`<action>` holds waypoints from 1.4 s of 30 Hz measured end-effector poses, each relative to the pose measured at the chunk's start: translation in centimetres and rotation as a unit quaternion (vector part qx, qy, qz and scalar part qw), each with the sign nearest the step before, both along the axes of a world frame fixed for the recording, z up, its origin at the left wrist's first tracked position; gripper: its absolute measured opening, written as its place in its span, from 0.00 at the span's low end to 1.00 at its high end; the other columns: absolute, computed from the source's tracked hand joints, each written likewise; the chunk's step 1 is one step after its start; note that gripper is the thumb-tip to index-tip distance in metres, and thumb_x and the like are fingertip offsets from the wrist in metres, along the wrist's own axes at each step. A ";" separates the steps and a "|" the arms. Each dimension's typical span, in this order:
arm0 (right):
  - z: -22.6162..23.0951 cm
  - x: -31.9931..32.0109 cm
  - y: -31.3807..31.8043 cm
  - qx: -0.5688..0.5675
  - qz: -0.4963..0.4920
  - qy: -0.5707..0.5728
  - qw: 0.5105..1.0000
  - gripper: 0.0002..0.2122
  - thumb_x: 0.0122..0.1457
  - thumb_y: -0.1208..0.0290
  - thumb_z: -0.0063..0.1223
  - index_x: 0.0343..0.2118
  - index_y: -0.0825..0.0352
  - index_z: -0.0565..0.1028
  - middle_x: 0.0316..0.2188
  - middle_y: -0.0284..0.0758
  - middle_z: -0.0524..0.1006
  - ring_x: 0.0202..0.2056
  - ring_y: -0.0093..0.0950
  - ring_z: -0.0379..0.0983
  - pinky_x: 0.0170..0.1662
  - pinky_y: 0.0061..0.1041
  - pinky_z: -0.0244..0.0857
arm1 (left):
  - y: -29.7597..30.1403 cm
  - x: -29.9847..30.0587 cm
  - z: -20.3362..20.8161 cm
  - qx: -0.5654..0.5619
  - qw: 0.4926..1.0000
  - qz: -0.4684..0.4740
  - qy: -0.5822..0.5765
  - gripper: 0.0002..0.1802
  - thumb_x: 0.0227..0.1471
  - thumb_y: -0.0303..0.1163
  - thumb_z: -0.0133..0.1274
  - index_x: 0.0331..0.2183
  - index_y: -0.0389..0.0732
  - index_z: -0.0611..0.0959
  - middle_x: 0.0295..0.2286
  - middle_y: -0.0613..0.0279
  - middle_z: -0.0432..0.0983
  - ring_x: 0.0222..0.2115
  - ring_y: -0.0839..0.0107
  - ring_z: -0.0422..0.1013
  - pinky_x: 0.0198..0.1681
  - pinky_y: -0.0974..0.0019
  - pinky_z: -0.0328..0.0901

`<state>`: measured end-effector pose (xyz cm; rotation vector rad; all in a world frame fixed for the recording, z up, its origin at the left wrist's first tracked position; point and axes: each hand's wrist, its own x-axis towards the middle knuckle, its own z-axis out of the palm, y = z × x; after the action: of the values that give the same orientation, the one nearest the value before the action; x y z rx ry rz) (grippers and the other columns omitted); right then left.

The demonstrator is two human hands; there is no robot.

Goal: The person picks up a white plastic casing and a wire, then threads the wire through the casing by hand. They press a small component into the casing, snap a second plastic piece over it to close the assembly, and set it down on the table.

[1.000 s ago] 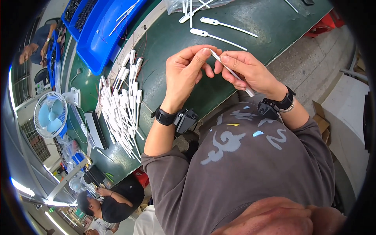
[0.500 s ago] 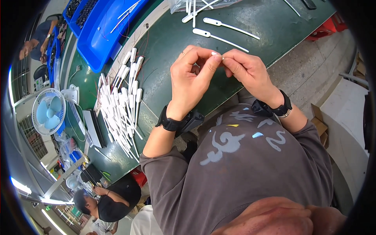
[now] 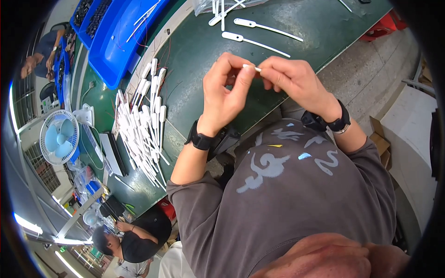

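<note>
Between my two hands, above the near part of the bench, is a small white stick-like piece (image 3: 258, 69); most of it is covered by fingers. My left hand (image 3: 225, 92) pinches one end between thumb and forefinger. The other end sits in the pinched fingertips of my right hand (image 3: 299, 85). Just beyond lie two white sticks with a wide oblong end and a dark hole, a nearer one (image 3: 232, 36) and a farther one (image 3: 244, 22). To the left, many similar white sticks (image 3: 139, 134) lie in a heap, some with thin dark red wires.
The green bench (image 3: 190, 60) carries a blue tray (image 3: 111, 51) at the far left and a clear plastic bag (image 3: 199, 7) at the far edge. A fan (image 3: 60, 138) stands left. A red stool (image 3: 382, 27) is at right. Other people work at left.
More of the white piece shows between my fingertips now. My hands have shifted slightly, still pinching. The whole view has moved a little.
</note>
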<state>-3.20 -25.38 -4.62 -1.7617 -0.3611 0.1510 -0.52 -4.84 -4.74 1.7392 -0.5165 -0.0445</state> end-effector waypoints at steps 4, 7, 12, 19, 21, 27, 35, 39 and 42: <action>-0.9 -0.2 -2.1 0.091 -0.001 0.142 0.986 0.17 0.72 0.62 0.40 0.43 0.71 0.76 0.29 0.33 0.79 0.27 0.21 0.74 0.35 0.20 0.67 | 1.2 1.1 0.4 -0.155 0.960 0.041 0.229 0.08 0.62 0.31 0.54 0.32 0.37 0.77 0.21 0.69 0.70 0.16 0.83 0.62 0.17 0.76 0.58; -0.5 -0.6 -2.6 0.113 0.016 0.203 0.972 0.19 0.73 0.60 0.37 0.44 0.72 0.76 0.28 0.33 0.79 0.26 0.21 0.73 0.35 0.20 0.67 | 1.1 1.7 -0.1 -0.163 0.953 0.066 0.246 0.09 0.63 0.32 0.54 0.32 0.38 0.76 0.19 0.69 0.68 0.16 0.83 0.61 0.16 0.77 0.56; -0.5 -0.3 -3.2 0.176 0.101 0.349 0.915 0.21 0.73 0.58 0.34 0.40 0.71 0.75 0.23 0.35 0.78 0.20 0.22 0.70 0.30 0.21 0.66 | 1.4 2.1 -0.6 -0.191 0.940 0.084 0.268 0.11 0.63 0.34 0.54 0.31 0.38 0.76 0.20 0.69 0.68 0.15 0.84 0.60 0.15 0.76 0.56; -1.2 -0.9 -1.7 0.391 0.101 0.509 0.760 0.19 0.74 0.58 0.32 0.36 0.68 0.70 0.13 0.30 0.71 0.13 0.22 0.64 0.25 0.24 0.63 | 0.6 1.3 -0.8 -0.244 0.916 0.045 0.316 0.10 0.63 0.33 0.54 0.37 0.35 0.81 0.28 0.63 0.76 0.19 0.82 0.66 0.18 0.76 0.61; -1.5 -0.8 -1.5 0.477 0.122 0.537 0.685 0.18 0.74 0.58 0.30 0.37 0.67 0.69 0.12 0.27 0.69 0.12 0.21 0.62 0.24 0.24 0.63 | 0.2 0.9 -0.8 -0.245 0.916 0.023 0.317 0.10 0.63 0.32 0.54 0.38 0.34 0.82 0.31 0.61 0.78 0.21 0.82 0.68 0.20 0.76 0.64; -2.7 -1.2 -0.8 0.570 0.220 0.534 0.584 0.18 0.74 0.58 0.28 0.40 0.66 0.69 0.14 0.25 0.68 0.13 0.20 0.62 0.26 0.24 0.64 | -0.1 0.1 -1.2 -0.232 0.928 -0.086 0.278 0.08 0.61 0.27 0.56 0.40 0.33 0.82 0.35 0.56 0.82 0.30 0.75 0.75 0.33 0.72 0.70; 0.5 -0.9 0.0 0.401 0.152 0.471 0.771 0.18 0.74 0.58 0.31 0.43 0.67 0.71 0.17 0.26 0.71 0.15 0.20 0.65 0.25 0.23 0.65 | -0.2 0.3 -1.4 -0.239 0.941 -0.044 0.234 0.08 0.60 0.27 0.57 0.39 0.33 0.83 0.33 0.54 0.82 0.30 0.73 0.76 0.36 0.70 0.71; 1.3 -0.5 1.1 0.038 0.025 0.177 0.983 0.15 0.73 0.61 0.37 0.44 0.68 0.73 0.19 0.28 0.73 0.19 0.21 0.69 0.25 0.22 0.64 | 0.6 0.6 -1.4 -0.191 0.958 -0.010 0.212 0.09 0.62 0.28 0.55 0.42 0.33 0.82 0.33 0.53 0.82 0.28 0.72 0.76 0.35 0.70 0.71; 1.2 -0.2 1.1 -0.126 0.035 0.010 0.991 0.13 0.72 0.64 0.39 0.44 0.69 0.74 0.21 0.30 0.74 0.23 0.20 0.72 0.26 0.23 0.64 | 0.9 0.5 -0.3 -0.208 0.954 0.011 0.214 0.10 0.62 0.28 0.55 0.43 0.33 0.81 0.33 0.55 0.82 0.28 0.74 0.76 0.34 0.71 0.71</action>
<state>-3.42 -24.28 -3.40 -1.9961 -0.4038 0.2741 -0.04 -3.92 -5.06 1.2705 -0.1683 -0.2714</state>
